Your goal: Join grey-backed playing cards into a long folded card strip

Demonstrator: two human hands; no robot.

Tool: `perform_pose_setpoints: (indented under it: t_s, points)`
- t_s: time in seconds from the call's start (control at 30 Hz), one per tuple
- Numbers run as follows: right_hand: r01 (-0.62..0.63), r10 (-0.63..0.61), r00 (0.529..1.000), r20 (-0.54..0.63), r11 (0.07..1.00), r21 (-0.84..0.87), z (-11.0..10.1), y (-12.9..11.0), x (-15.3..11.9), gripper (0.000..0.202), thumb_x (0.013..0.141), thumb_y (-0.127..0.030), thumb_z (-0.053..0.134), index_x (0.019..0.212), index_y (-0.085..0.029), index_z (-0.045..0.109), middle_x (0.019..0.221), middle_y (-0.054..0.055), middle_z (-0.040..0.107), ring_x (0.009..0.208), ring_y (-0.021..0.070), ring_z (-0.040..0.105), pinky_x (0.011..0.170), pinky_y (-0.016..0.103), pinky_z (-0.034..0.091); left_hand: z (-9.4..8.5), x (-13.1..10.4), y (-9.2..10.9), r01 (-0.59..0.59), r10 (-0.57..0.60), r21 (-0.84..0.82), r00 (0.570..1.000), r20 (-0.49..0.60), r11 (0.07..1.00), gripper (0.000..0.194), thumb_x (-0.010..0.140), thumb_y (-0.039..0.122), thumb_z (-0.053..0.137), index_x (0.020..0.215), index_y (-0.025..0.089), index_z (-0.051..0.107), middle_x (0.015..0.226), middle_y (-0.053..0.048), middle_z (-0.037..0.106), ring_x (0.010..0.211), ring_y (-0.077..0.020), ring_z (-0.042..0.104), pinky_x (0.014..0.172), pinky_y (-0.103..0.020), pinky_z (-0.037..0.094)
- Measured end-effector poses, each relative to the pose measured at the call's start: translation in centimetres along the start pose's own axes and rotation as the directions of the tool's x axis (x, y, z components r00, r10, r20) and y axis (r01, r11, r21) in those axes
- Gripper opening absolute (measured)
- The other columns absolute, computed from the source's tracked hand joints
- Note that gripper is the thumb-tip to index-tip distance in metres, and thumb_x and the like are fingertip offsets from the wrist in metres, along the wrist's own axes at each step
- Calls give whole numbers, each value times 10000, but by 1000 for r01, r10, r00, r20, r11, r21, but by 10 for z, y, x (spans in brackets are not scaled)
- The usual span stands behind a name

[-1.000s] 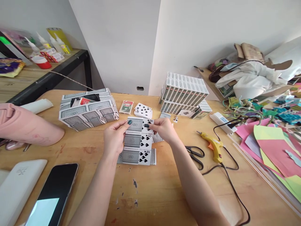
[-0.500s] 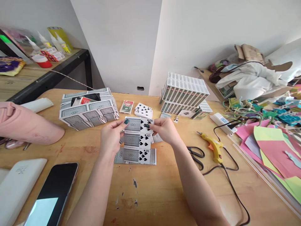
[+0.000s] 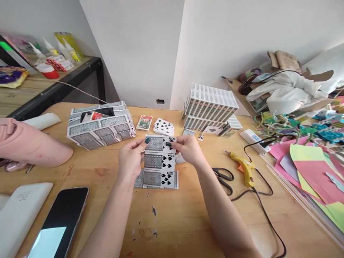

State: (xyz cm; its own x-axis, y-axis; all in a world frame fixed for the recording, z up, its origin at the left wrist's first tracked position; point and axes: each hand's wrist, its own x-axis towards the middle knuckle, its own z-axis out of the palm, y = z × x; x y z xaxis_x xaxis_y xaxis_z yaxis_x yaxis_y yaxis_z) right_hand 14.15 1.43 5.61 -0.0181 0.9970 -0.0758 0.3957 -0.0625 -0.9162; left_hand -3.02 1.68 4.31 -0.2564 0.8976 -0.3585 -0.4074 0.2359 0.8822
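Between my two hands is a panel of joined playing cards (image 3: 153,161), patterned backs on its left part and spade faces 8, 9 and 10 down its right part. My left hand (image 3: 132,156) pinches its upper left edge, thumb on top. At the upper right, my right hand (image 3: 188,147) pinches the 8 card. More patterned cards (image 3: 176,179) lie on the table beneath the panel, mostly covered by it. Just beyond are a loose stack of cards (image 3: 163,127) and a red and green card box (image 3: 144,123).
A box covered in cards (image 3: 100,125) stands back left; stacked card packs (image 3: 212,105) stand back right. Scissors (image 3: 223,178), a yellow glue gun (image 3: 243,166) with its cable and a power strip (image 3: 254,139) lie right. A phone (image 3: 60,222) and white power bank (image 3: 27,215) lie left.
The card panel has shifted slightly to the right over the cards beneath, my left hand moving with it. My right hand has barely moved, and both keep their pinch.
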Motion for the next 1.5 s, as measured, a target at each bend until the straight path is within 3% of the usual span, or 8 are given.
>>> perform_pose_setpoints:
  t_s: [0.13, 0.37, 0.6, 0.9, 1.03, 1.23, 1.33, 1.5]
  points:
    - [19, -20, 1000, 7, 994, 104, -3, 5, 4, 245, 701, -304, 591, 503, -172, 532, 475, -31, 484, 481, 103, 454, 491, 240, 357, 0, -4, 3, -42, 41, 11, 997, 61, 999, 324, 480, 257, 808, 770, 144, 717, 755, -41, 700, 695, -132, 624, 592, -206, 482]
    - [-18, -4, 997, 71, 952, 306, -16, 6, 6, 196, 664, -311, 649, 555, -154, 602, 537, -19, 542, 523, 89, 471, 524, 242, 404, -13, -7, 15, -181, 124, 139, 931, 345, 974, 276, 643, 299, 727, 888, 172, 722, 902, -71, 713, 868, -206, 652, 708, -301, 561]
    - [-101, 20, 985, 171, 870, 482, -15, 19, 10, 195, 649, -324, 707, 627, -145, 634, 554, -19, 574, 525, 82, 493, 530, 236, 400, -17, -23, 34, -430, 217, 379, 844, 490, 819, 245, 750, 272, 619, 977, 239, 704, 971, -48, 710, 869, -191, 661, 740, -303, 575]
    - [-133, -53, 967, 248, 725, 676, -7, 31, 16, 172, 627, -310, 762, 684, -171, 678, 676, 6, 648, 634, 112, 561, 664, 275, 459, 4, -62, 41, -635, 441, 475, 769, 463, 609, 199, 732, 175, 622, 895, 248, 710, 891, 7, 719, 777, -133, 675, 697, -211, 577]
    - [-143, -67, 964, 259, 688, 711, -3, 36, 16, 166, 618, -304, 773, 688, -183, 685, 642, -6, 641, 602, 107, 554, 633, 258, 446, 10, -75, 42, -716, 512, 469, 698, 500, 517, 236, 738, 145, 601, 930, 245, 693, 885, 17, 717, 681, -113, 676, 682, -219, 583]
    - [-129, -106, 957, 272, 681, 721, 0, 35, 15, 149, 641, -312, 761, 721, -200, 702, 632, -2, 649, 604, 117, 565, 647, 268, 450, 10, -79, 41, -794, 588, 461, 605, 537, 396, 220, 741, 124, 592, 920, 221, 674, 909, 9, 712, 740, -121, 683, 712, -214, 574]
    - [-119, -121, 954, 273, 685, 719, 0, 34, 15, 150, 648, -321, 756, 734, -208, 707, 633, -1, 654, 599, 123, 571, 659, 280, 455, 10, -80, 41, -801, 590, 462, 595, 546, 381, 215, 742, 120, 589, 916, 219, 667, 902, 9, 712, 736, -124, 685, 694, -208, 573]
    - [-120, -125, 954, 272, 673, 730, 0, 35, 15, 143, 652, -309, 754, 739, -208, 705, 635, -2, 654, 590, 119, 564, 655, 279, 452, 10, -81, 43, -781, 573, 478, 622, 534, 403, 223, 745, 121, 584, 923, 232, 663, 901, 15, 713, 712, -127, 686, 682, -222, 576]
